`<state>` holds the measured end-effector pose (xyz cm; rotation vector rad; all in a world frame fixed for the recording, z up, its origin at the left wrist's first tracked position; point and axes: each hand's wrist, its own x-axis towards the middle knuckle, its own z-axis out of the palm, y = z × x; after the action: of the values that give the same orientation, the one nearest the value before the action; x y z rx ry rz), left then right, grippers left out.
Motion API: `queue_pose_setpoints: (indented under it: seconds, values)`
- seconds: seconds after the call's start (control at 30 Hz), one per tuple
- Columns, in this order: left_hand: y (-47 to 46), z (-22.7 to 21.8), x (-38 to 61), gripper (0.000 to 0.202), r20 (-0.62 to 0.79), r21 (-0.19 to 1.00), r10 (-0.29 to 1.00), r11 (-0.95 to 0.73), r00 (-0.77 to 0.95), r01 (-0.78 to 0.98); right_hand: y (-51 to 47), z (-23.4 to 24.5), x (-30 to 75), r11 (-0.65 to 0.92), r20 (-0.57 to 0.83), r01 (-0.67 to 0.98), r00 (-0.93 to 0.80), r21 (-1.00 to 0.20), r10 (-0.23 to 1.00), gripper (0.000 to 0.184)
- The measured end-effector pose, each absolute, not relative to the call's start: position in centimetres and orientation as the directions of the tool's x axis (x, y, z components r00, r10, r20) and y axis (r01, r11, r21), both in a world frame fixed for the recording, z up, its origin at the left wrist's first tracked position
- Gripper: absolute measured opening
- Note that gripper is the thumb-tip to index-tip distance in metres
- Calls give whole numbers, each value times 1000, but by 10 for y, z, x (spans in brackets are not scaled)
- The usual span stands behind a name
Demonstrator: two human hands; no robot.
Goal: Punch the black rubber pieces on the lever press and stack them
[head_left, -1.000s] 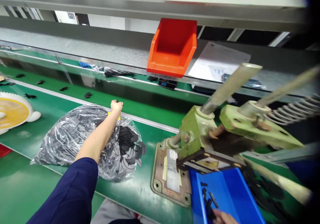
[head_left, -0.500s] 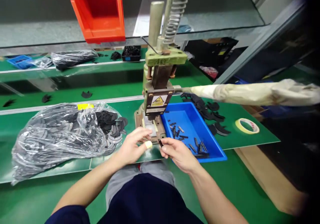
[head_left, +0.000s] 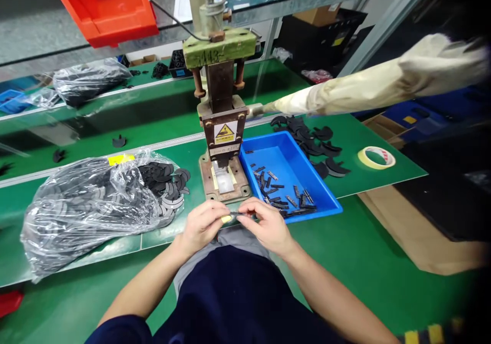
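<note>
My left hand [head_left: 205, 223] and right hand [head_left: 267, 226] are pinching a small dark strip [head_left: 238, 213] between closed fingertips, its long axis running from hand to hand, neither nearer, before the press [head_left: 222, 118]

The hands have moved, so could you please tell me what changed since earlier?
The left hand came back from beyond the plastic bag, the right hand out of the blue bin; both now hold a small black part. Bag and bin stayed put.
</note>
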<state>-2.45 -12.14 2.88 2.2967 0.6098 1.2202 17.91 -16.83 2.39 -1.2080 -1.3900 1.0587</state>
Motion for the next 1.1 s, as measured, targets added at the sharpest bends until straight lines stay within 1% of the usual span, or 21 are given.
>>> queue_pose_setpoints:
  seconds: [0.13,0.33,0.53,0.73,0.9,1.0,1.07,1.1]
  values:
    - [-125,23,-27,18,643,591,596,-785,480,183,-171,18,174,235,236,226,-24,-945,971,8]
    - [-128,14,-32,20,652,581,585,-794,481,179,-175,13,170,301,312,301,-14,-905,950,5]
    - [-131,1,-38,21,677,553,566,-813,470,183,-178,6,165,309,321,342,-23,-887,947,3]
    - [-133,-9,-40,21,660,607,607,-778,443,163,-177,2,161,280,291,363,-25,-889,956,6]
    - [-132,-10,-41,21,652,630,619,-764,437,143,-175,0,159,311,321,371,-37,-875,946,4]
    - [-133,-12,-39,16,620,698,702,-697,351,162,-172,-1,158,359,378,388,-28,-849,925,8]
    - [-137,-16,-35,9,533,801,808,-578,249,159,-171,-3,156,394,427,409,-10,-823,904,11]
    - [-140,-18,-32,6,462,860,862,-493,210,132,-170,-4,156,409,450,422,-1,-809,893,12]
